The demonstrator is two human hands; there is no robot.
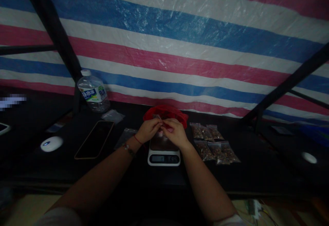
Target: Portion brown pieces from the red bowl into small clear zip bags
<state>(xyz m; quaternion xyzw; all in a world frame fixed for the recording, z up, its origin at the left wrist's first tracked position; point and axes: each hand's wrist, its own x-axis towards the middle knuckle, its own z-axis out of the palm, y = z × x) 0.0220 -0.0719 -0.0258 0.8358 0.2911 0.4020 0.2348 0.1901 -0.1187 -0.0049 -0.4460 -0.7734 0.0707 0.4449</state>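
Both hands come together above a white kitchen scale (163,161) with a dark platform and a small display. My left hand (149,130) pinches a small clear plastic bag (157,117) at its edge. Fingers of my right hand (176,131) are closed on the same bag from the other side; most of it is hidden by the fingers. Just behind the hands lies an open red plastic bag (167,110), its contents hidden. Filled zip bags (204,150) of brown, grainy bits lie in two rows to the right of the scale.
Left of the scale lie clear plastic bags (125,137), a phone (95,139) and a white rounded device (51,144). A large plastic bottle (94,92) stands at the back left. A striped tarp (180,61) and dark metal posts (55,30) bound the black table.
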